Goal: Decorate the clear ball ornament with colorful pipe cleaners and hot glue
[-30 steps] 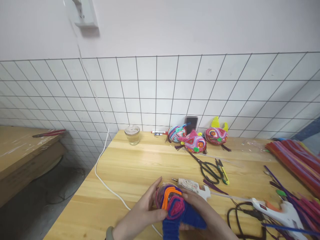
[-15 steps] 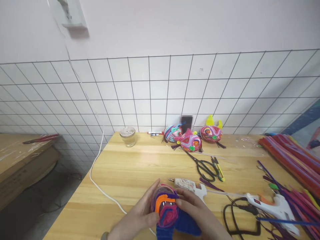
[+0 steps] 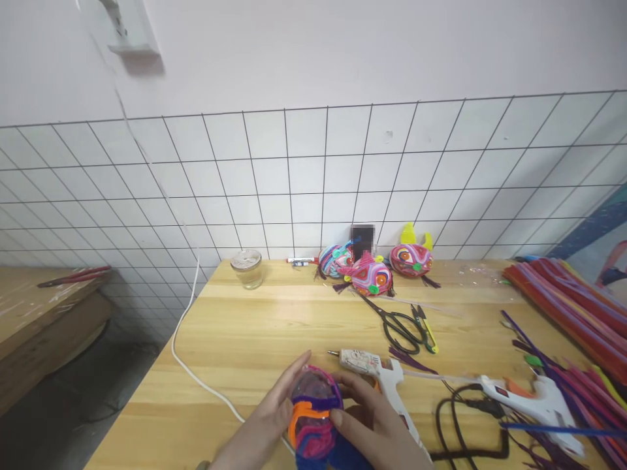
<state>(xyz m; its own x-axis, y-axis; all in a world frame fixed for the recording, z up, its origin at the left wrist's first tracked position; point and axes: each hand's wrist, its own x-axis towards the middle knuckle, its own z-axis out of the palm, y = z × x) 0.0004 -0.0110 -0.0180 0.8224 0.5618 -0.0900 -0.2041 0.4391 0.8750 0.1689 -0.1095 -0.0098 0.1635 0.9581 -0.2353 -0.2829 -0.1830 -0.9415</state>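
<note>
At the front of the table my left hand (image 3: 267, 418) and my right hand (image 3: 369, 418) hold a pipe-cleaner craft (image 3: 313, 424) between them. It is a clear rounded shell partly covered in pink, purple, orange and blue fuzzy stems, with dark blue at its lower end. My left fingers wrap its left side. On the right, my thumb presses the orange and purple strips while the other fingers curl behind it. A white glue gun (image 3: 367, 365) lies just beyond my right hand, its nozzle pointing left.
Black scissors (image 3: 399, 326) and a yellow-handled cutter (image 3: 427, 329) lie farther back. Several finished pipe-cleaner fish (image 3: 369, 275) stand by the wall near a glass cup (image 3: 247, 269). At right are a second glue gun (image 3: 533, 405), black cable and pipe-cleaner bundles (image 3: 563, 313). A white cord (image 3: 189, 365) crosses the left side.
The craft has tipped in my hands, showing more of its clear top and less of the blue lower part. Both hands have shifted slightly left, and the view has moved a little.
</note>
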